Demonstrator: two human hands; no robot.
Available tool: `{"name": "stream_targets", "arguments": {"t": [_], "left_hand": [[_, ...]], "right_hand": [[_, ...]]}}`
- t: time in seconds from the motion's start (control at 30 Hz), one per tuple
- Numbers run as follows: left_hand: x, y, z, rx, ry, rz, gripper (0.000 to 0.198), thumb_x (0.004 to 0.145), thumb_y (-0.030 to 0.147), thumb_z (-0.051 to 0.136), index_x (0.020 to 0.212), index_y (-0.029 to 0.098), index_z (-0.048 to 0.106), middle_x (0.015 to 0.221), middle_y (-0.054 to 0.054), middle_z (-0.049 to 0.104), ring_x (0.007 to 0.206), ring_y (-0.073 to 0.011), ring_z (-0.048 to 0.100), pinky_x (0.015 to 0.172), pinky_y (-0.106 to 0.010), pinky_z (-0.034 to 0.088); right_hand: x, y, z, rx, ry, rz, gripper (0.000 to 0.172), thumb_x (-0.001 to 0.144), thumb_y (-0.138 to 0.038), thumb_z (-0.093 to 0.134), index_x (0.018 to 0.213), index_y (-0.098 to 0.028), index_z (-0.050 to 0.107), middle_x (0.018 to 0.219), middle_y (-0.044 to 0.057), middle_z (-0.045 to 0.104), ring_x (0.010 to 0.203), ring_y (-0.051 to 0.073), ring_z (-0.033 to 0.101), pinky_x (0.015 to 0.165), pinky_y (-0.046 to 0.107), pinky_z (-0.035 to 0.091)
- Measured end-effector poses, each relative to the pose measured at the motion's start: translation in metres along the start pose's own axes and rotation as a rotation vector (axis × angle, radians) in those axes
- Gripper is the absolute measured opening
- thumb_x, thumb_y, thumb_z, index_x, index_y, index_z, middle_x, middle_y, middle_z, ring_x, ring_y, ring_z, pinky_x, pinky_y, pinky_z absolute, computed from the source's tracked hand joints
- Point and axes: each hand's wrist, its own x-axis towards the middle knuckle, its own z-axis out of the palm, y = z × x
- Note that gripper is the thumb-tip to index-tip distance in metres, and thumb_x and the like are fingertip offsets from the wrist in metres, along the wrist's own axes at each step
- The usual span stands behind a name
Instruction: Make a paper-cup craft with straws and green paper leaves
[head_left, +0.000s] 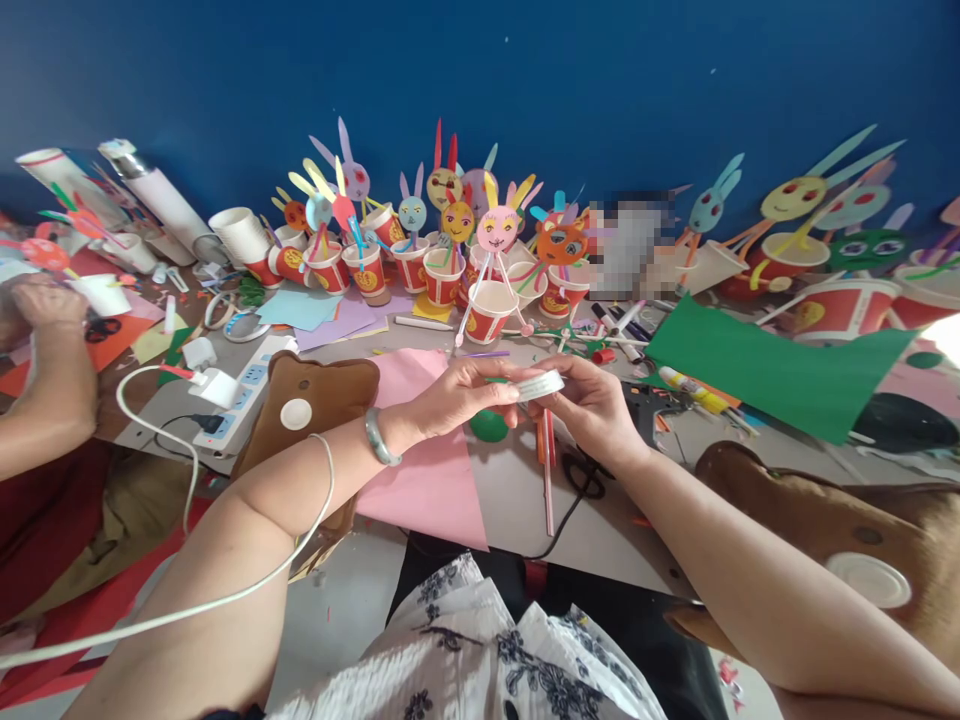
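Note:
My left hand [457,395] and my right hand [592,405] meet above the table's front edge, both pinching a small white roll of tape [540,385] between the fingertips. A grey bangle [381,438] sits on my left wrist. Below the hands lie a pink paper sheet [427,470], a green paper disc [489,426], and scissors with orange handles [546,445]. Just behind them stands a paper cup figure with a pink face [491,300].
Rows of red paper cups with coloured paper faces and ears [442,250] fill the back of the table. A green sheet [772,370], a glue stick [690,388], a white power strip [244,395] and brown pads [307,400] lie around. Another person's arm [45,390] works at left.

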Motion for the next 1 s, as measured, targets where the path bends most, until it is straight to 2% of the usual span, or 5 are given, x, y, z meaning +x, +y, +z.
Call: {"name": "stream_targets", "arguments": {"t": [0.27,0.6,0.73,0.83,1.0], "left_hand": [[-0.001,-0.002,0.004,-0.012,0.049,0.044,0.028,0.079,0.035,0.076,0.099,0.016,0.078,0.079,-0.002,0.072,0.061,-0.0103,0.066,0.062,-0.025,0.052],[-0.002,-0.003,0.004,0.048,0.09,0.018,0.024,0.08,0.036,0.074,0.09,0.014,0.075,0.072,-0.001,0.07,0.057,-0.0105,0.063,0.057,-0.024,0.05],[-0.001,-0.008,0.002,0.053,0.13,-0.018,0.023,0.081,0.034,0.071,0.09,0.013,0.074,0.067,0.0,0.067,0.054,-0.0098,0.062,0.053,-0.022,0.046],[0.002,-0.009,0.002,0.013,0.165,-0.079,0.027,0.078,0.036,0.072,0.092,0.012,0.073,0.065,0.001,0.065,0.051,-0.0088,0.059,0.052,-0.022,0.046],[0.006,-0.004,0.005,-0.091,0.191,-0.114,0.027,0.075,0.032,0.074,0.092,0.013,0.068,0.067,0.003,0.065,0.05,-0.0074,0.059,0.056,-0.024,0.052]], "right_hand": [[-0.002,-0.002,0.003,-0.295,0.095,-0.19,0.033,0.086,-0.047,0.074,0.107,-0.021,0.075,0.093,0.007,0.076,0.069,0.018,0.072,0.063,0.031,0.062],[-0.007,0.001,0.003,-0.429,0.085,-0.265,0.027,0.088,-0.031,0.067,0.112,-0.022,0.076,0.092,0.006,0.072,0.063,0.015,0.068,0.058,0.029,0.058],[-0.007,0.004,0.006,-0.394,0.083,-0.213,0.023,0.085,-0.029,0.068,0.105,-0.02,0.075,0.09,0.006,0.071,0.062,0.016,0.069,0.056,0.029,0.059],[-0.005,0.008,0.007,-0.287,0.057,-0.095,0.021,0.084,-0.034,0.071,0.099,-0.019,0.071,0.083,0.005,0.072,0.062,0.018,0.071,0.056,0.03,0.06],[-0.001,0.011,0.006,-0.135,0.03,0.048,0.032,0.08,-0.045,0.077,0.095,-0.02,0.065,0.068,0.003,0.073,0.06,0.022,0.073,0.057,0.033,0.062]]}}
